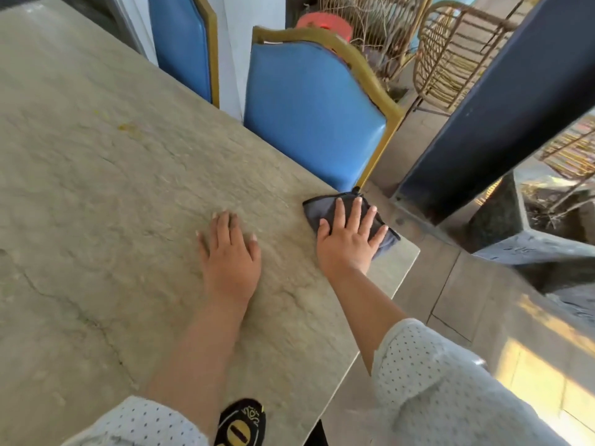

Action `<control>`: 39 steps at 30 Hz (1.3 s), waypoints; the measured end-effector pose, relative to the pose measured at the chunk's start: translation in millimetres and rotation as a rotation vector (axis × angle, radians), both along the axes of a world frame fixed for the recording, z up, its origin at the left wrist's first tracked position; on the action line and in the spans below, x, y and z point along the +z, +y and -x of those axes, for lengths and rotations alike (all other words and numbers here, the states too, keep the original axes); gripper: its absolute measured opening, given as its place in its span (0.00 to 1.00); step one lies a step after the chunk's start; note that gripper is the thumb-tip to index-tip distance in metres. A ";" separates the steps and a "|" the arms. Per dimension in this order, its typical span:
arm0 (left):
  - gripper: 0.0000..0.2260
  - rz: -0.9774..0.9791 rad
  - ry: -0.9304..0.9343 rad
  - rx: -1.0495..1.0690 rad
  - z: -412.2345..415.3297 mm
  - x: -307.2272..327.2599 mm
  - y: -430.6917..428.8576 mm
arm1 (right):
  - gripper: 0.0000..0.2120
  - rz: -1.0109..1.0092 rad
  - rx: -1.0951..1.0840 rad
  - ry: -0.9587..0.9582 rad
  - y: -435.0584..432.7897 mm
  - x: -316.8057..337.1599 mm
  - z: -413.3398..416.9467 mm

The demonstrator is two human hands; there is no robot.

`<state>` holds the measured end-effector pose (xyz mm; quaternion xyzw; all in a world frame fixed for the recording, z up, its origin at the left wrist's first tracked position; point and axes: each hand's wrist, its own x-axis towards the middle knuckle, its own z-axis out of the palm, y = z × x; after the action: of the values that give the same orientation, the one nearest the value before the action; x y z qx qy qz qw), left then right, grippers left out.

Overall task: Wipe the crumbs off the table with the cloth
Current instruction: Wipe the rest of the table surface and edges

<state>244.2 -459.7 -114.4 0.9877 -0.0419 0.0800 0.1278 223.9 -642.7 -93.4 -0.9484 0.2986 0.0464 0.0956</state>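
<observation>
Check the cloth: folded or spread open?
Folded: the cloth lies as a small layered pad under the right hand, which presses it flat near the corner of the table.

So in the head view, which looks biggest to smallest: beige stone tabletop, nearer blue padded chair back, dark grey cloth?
1. beige stone tabletop
2. nearer blue padded chair back
3. dark grey cloth, partly hidden under the right hand, so its full size is unsure
</observation>
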 end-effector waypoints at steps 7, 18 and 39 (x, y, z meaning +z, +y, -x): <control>0.24 0.060 -0.016 0.014 -3.2 -1.1 0.6 | 0.26 -0.010 0.511 -0.057 38.3 -1.3 -21.0; 0.22 0.224 0.011 0.055 -21.8 9.6 36.6 | 0.28 -0.008 0.274 -0.015 41.4 -4.5 -88.2; 0.20 0.410 -0.001 0.247 -24.7 4.7 143.1 | 0.27 -0.022 0.579 0.003 175.2 0.8 -68.5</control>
<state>268.8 -316.5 -109.7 0.9387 0.0966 0.1022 0.3148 292.5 -467.5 -92.5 -0.9931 0.0150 0.0764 0.0880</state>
